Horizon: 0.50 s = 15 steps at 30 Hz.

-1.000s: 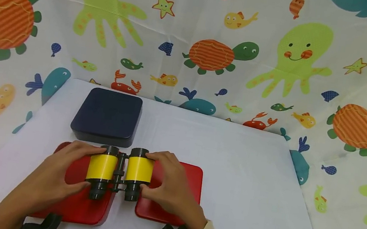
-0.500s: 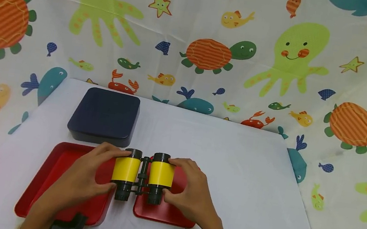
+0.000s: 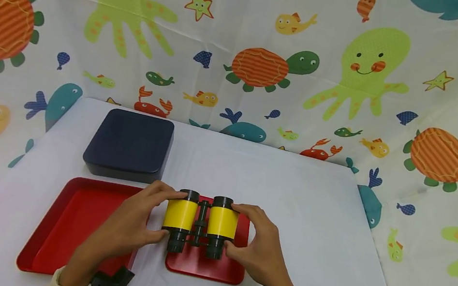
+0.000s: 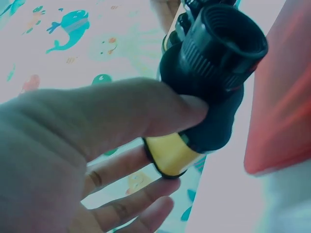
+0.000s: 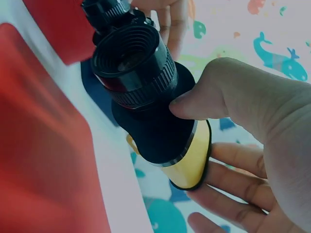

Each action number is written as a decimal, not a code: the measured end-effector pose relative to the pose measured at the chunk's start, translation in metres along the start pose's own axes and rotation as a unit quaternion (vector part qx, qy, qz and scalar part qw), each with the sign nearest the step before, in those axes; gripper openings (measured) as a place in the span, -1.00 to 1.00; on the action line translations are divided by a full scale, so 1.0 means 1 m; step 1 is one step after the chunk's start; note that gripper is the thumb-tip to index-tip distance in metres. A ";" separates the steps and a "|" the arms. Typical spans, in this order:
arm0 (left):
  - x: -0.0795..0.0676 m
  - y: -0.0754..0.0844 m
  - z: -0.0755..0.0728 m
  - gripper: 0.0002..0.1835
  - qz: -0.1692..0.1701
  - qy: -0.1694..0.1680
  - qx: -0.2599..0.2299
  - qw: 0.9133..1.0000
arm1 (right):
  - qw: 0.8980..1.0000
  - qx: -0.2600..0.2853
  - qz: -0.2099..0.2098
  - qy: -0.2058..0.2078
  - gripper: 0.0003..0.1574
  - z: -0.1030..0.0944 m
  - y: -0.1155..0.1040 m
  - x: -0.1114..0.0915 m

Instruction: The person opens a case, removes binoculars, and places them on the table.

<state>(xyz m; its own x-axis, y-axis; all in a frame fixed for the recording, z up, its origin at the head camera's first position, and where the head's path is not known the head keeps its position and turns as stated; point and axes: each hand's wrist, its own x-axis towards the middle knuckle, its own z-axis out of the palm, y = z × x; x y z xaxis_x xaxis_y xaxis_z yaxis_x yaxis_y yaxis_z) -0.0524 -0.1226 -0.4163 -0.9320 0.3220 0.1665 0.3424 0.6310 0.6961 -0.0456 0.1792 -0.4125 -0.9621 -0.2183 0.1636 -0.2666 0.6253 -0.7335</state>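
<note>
Left hand (image 3: 129, 224), right hand (image 3: 263, 246) on yellow-and-black binoculars (image 3: 200, 224)

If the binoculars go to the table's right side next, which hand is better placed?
Probably the right hand: it grips the binoculars on the right, closest to that side of the table. The left hand grips them on the left, nearer the larger red tray.

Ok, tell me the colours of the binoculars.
The binoculars are yellow and black, with yellow barrels and black ends; the head view shows it best.
</note>
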 end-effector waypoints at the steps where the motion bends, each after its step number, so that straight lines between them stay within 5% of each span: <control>1: 0.002 0.001 0.003 -0.06 0.003 -0.001 0.000 1.000 | 1.000 -0.002 0.002 0.002 -0.05 -0.002 0.002 -0.001; 15: 0.023 0.014 0.043 -0.09 0.036 -0.019 -0.070 0.997 | 0.999 -0.042 0.013 0.013 -0.03 -0.030 0.035 -0.018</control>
<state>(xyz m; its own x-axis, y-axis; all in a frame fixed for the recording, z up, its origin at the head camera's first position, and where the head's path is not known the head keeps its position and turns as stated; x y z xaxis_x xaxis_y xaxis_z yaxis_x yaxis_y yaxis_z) -0.0633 -0.0756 -0.4327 -0.8991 0.3920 0.1950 0.3866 0.5015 0.7740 -0.0397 0.2273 -0.4215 -0.9698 -0.1824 0.1621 -0.2438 0.6911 -0.6804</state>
